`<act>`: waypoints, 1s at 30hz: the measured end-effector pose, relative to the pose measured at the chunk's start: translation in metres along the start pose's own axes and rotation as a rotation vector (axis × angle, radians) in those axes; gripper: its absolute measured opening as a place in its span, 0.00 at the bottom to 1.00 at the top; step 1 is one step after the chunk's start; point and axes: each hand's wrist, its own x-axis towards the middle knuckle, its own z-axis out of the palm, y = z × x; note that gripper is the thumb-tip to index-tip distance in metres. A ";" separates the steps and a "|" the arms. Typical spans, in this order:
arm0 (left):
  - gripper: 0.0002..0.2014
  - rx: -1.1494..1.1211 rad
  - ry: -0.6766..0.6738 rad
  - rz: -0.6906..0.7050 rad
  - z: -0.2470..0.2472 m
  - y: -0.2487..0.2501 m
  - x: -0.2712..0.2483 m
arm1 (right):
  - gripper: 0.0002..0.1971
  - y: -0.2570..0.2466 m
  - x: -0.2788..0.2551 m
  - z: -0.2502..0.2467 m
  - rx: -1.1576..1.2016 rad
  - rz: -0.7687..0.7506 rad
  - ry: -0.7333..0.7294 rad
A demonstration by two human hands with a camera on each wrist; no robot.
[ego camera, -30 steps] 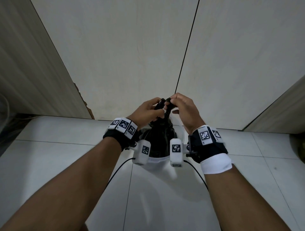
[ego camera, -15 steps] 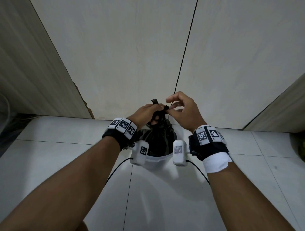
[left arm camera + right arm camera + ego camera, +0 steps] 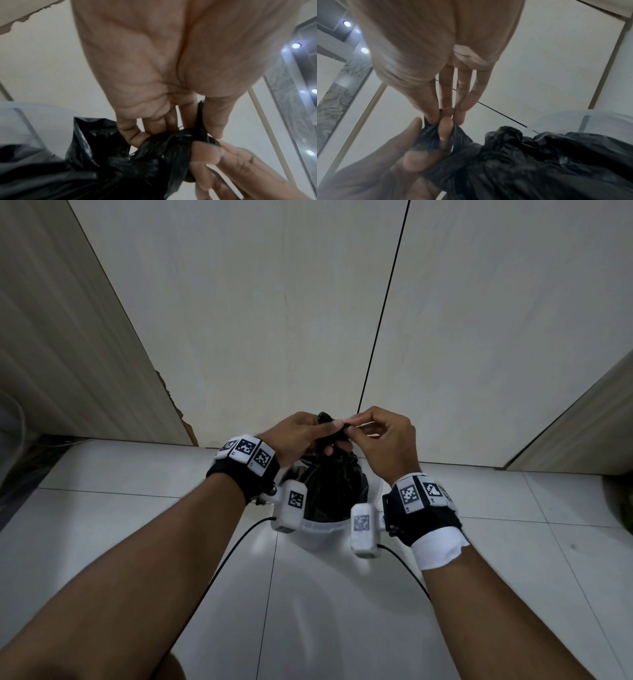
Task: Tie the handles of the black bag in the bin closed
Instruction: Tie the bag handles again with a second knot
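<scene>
A black plastic bag (image 3: pixel 334 487) sits in a white bin (image 3: pixel 322 529) on the floor, its top gathered up into twisted handles (image 3: pixel 327 436). My left hand (image 3: pixel 301 436) grips the handles from the left, fingers and thumb curled around the bunched plastic (image 3: pixel 178 143). My right hand (image 3: pixel 383 440) pinches a handle end between thumb and index finger from the right (image 3: pixel 436 119). Both hands meet just above the bin. The knot itself is mostly hidden by my fingers.
A pale wall with a dark vertical seam (image 3: pixel 380 320) stands right behind the bin. Wood-grain panels flank it on the left (image 3: pixel 68 354) and right (image 3: pixel 582 433). White floor tiles (image 3: pixel 342 611) spread toward me. Cables run from the wrist cameras.
The right hand has shifted from a full grip to a fingertip pinch on a handle end. Both hands have stayed above the bin, working the handles together.
</scene>
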 end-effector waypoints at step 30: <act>0.10 -0.227 0.228 0.067 0.011 0.000 -0.011 | 0.01 0.004 -0.040 0.036 0.075 0.084 0.137</act>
